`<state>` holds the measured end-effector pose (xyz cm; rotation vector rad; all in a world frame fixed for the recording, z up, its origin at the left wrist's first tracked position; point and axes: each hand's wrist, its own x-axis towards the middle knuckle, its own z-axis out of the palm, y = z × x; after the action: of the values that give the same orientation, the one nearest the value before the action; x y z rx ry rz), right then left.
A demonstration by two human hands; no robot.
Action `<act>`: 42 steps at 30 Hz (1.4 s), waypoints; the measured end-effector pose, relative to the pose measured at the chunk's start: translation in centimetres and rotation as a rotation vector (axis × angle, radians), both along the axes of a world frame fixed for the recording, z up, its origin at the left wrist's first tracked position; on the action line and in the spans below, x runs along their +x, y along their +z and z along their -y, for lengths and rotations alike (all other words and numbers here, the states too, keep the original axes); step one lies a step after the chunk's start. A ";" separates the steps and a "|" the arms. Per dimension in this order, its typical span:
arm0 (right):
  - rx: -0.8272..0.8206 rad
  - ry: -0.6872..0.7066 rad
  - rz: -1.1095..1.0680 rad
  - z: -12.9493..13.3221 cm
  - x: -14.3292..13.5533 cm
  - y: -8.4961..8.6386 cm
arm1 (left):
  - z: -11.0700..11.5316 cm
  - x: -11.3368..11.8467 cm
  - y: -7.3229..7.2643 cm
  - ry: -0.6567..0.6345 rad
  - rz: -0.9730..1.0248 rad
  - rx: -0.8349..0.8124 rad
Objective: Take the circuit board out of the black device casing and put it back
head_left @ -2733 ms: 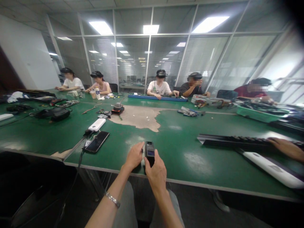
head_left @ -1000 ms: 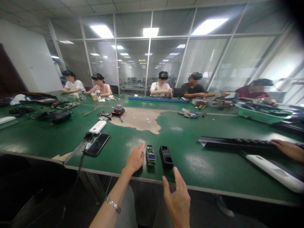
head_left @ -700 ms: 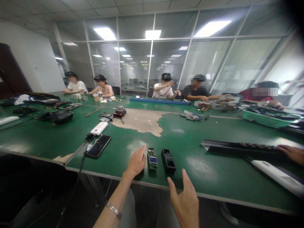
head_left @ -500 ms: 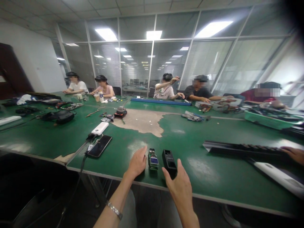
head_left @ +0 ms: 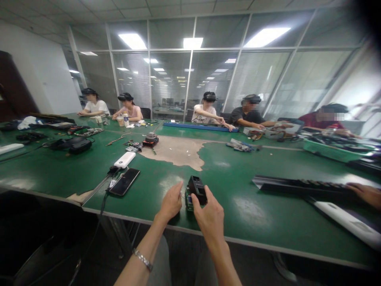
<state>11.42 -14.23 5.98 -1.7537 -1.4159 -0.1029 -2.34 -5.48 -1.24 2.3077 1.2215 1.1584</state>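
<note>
My right hand (head_left: 210,212) grips a black plastic housing (head_left: 197,187) with cut-out openings, thumb on its near left side and fingers on the right. The housing is over a green circuit board (head_left: 189,205) with a small display, covering most of it. Only the board's left and near edges show; whether the two touch, I cannot tell. My left hand (head_left: 172,202) is just left of the board, its thumb side turned to it and its fingers extended, holding nothing that I can see.
On the green table (head_left: 229,222), a phone (head_left: 124,182) and a white power bank (head_left: 125,160) with cables lie to the left. A long black metal channel (head_left: 285,184) and a white bar-shaped device (head_left: 348,220) lie right, near another person's hand (head_left: 364,194). Several people sit opposite.
My right hand has taken hold of the black housing and moved it left, from beside the circuit board to over it. My left hand has barely moved.
</note>
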 end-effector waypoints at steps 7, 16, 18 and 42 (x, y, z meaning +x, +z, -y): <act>-0.058 0.010 0.044 -0.4 -1.6 -1.1 | -0.1 0.0 0.4 -0.038 0.043 -0.010; -0.041 0.050 0.069 0.4 -1.5 -3.6 | 0.0 -0.1 0.6 -0.068 0.016 0.014; -0.042 0.067 0.071 0.6 -1.6 -4.4 | 0.1 -0.1 0.6 -0.057 -0.001 0.012; -0.046 0.073 -0.019 0.6 -1.7 -5.1 | 0.0 -0.1 0.4 0.003 -0.068 -0.034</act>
<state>9.76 -14.78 0.89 -1.7339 -1.4767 -0.0146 -2.42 -5.45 -0.83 2.3384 1.2582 1.0603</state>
